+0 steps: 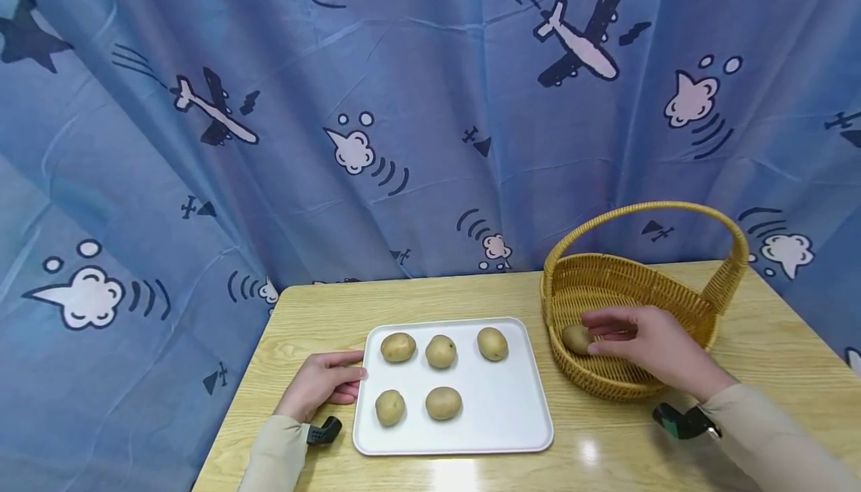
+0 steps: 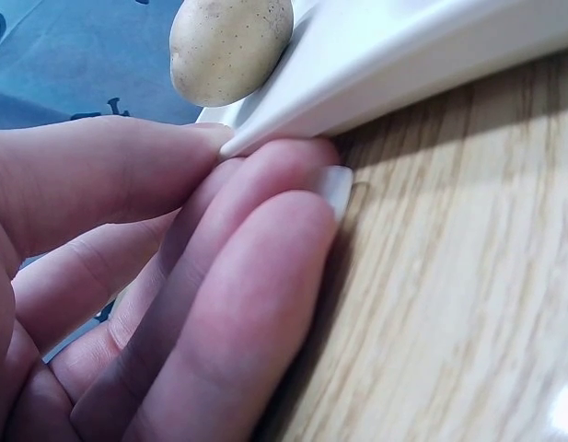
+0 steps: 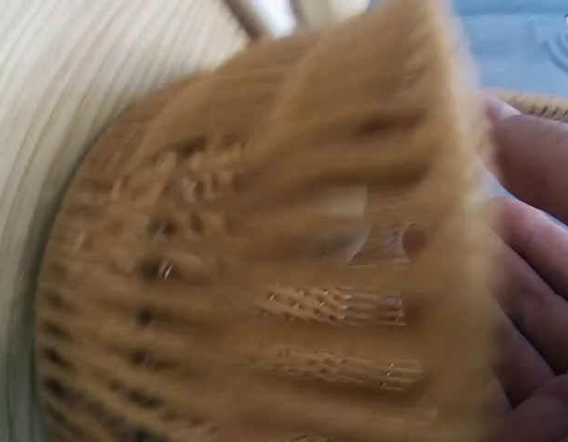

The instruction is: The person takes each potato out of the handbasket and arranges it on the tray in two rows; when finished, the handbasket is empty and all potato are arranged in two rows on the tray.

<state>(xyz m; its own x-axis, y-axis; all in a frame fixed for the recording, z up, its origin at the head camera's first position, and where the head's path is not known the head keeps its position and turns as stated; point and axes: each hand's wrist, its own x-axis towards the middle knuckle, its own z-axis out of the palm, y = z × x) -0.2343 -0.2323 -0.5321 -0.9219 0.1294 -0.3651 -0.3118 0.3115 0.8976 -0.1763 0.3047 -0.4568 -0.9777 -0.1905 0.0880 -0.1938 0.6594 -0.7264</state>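
A white tray (image 1: 494,425) bears several potatoes (image 1: 443,403) set in two rows. My left hand (image 1: 323,381) holds the tray's left edge, thumb on the rim and curled fingers (image 2: 265,276) against its underside. At the right, my right hand (image 1: 642,339) reaches inside a wicker basket (image 1: 599,385). A single potato (image 1: 576,338) lies near the basket's left wall, with the thumb and fingertips spread right at its right end. In the right wrist view, the blurred basket wall (image 3: 265,212) hides most of that potato and the fingertips.
The basket's tall arched handle (image 1: 646,208) rises over its opening. Everything stands on a light wooden table (image 1: 323,305). Behind the table's back edge hangs a blue curtain (image 1: 430,200) printed with planes and clouds. Each wrist wears a black camera mount (image 1: 679,421).
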